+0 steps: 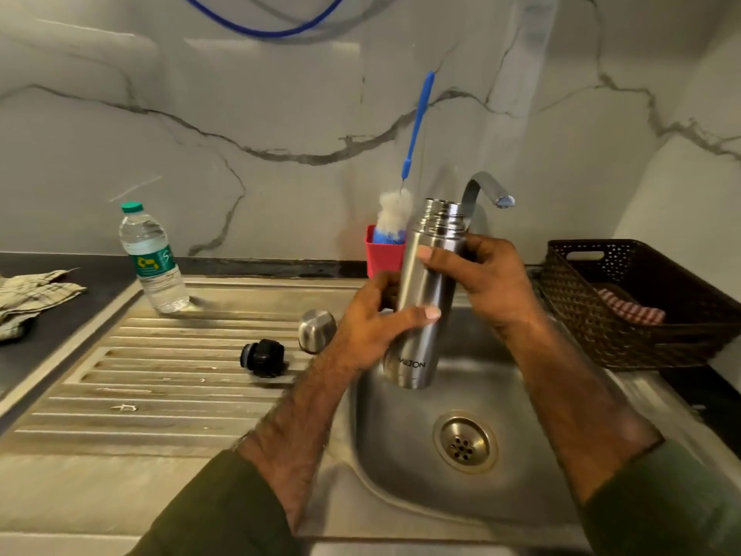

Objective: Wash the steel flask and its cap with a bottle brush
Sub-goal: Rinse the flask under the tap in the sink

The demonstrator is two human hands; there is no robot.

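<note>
I hold the open steel flask [425, 298] upright over the sink basin [405, 455]. My left hand [373, 319] wraps its lower body and my right hand [477, 278] grips it just below the neck. The steel cap [316, 330] lies on the ribbed drainboard [160, 375], left of the flask. A black stopper [262, 357] rests beside the cap, further left. The bottle brush [415, 134], blue-handled with white bristles, stands in a red holder [383, 256] behind the flask.
The tap spout [487, 188] curves above the flask, with no water visible. A plastic water bottle [152, 260] stands at the back of the drainboard. A checked cloth [28, 298] lies far left. A dark woven basket [641, 302] with a red cloth sits right of the sink.
</note>
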